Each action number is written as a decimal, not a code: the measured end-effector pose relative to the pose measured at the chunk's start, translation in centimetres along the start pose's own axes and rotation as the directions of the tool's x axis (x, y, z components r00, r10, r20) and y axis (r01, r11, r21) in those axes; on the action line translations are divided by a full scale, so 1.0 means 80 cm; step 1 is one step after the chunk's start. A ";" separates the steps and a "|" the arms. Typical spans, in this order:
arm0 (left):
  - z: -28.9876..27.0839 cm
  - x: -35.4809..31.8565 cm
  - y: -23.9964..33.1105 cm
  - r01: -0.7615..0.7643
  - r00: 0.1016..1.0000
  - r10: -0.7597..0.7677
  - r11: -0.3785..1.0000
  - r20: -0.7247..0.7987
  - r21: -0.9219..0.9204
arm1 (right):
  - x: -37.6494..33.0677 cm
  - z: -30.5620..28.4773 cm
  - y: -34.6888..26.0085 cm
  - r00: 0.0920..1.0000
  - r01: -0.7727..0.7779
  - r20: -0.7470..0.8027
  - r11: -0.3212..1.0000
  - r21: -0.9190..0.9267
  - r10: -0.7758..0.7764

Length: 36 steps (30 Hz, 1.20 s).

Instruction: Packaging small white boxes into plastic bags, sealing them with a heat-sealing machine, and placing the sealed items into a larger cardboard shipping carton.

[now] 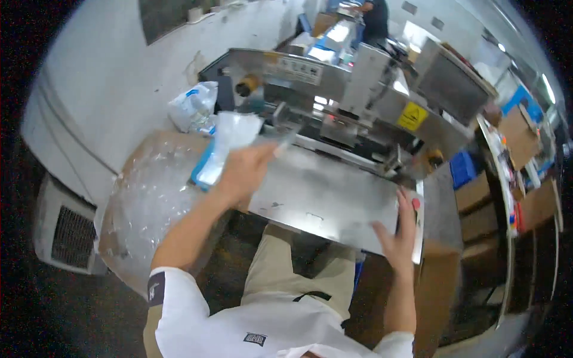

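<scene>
My left hand (243, 172) reaches over the left part of a sheet-metal worktop (322, 185). Its fingers are pinched around something blurred, thin and see-through, too smeared to name. Just behind this hand, white and blue plastic packs (230, 140) lie at the left end of the worktop. My right hand (397, 235) hovers at or touches the worktop's right end, thumb and fingers spread, holding nothing. A red button (416, 203) is close beside its fingertips. Along the far side of the worktop runs a metal machine (340, 128) with clamps and a black bed.
A carton filled with clear plastic bags (149, 197) stands at my left, near a white wall. A crumpled bag (196, 107) sits beyond it. To the right are a blue bin (462, 169) and shelves with cardboard boxes (537, 206). Far back, a person (375, 22) in dark clothes stands at a bench.
</scene>
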State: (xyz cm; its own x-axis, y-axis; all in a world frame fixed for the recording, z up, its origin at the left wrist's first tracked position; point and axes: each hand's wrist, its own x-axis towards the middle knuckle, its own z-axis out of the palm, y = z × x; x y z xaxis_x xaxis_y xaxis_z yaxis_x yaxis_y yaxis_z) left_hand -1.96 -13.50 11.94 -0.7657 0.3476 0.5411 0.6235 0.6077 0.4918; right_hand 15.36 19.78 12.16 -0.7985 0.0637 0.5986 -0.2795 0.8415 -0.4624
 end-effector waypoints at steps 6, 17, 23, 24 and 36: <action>0.032 -0.057 0.128 0.038 0.952 0.106 0.888 0.285 -0.459 | 0.037 0.058 -0.031 0.934 -0.107 0.356 0.946 0.305 -0.009; 0.106 -0.088 0.109 0.183 0.968 -0.102 0.914 0.231 -0.362 | -0.010 0.069 0.001 0.941 0.263 0.153 0.935 0.237 -0.303; 0.098 -0.047 0.126 -0.090 0.724 0.268 0.950 0.636 -0.298 | -0.025 0.072 0.017 0.895 0.214 0.350 0.954 0.209 -0.277; 0.105 -0.050 0.116 -0.109 0.660 0.243 0.967 0.711 -0.229 | -0.028 0.070 0.019 0.879 0.195 0.399 0.961 0.198 -0.260; 0.035 0.020 0.082 0.060 0.343 0.211 0.967 0.915 -0.246 | 0.026 0.023 0.060 0.648 -0.107 0.689 0.857 0.505 -0.325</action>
State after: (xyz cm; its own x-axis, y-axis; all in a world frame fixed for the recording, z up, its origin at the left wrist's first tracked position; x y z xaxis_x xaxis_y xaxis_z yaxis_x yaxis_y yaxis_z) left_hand 0.46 -6.96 14.08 -0.2757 0.9010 -0.3350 0.5957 0.4336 0.6761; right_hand 11.37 22.96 10.04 -0.7941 -0.6014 0.0880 -0.4231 0.4430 -0.7904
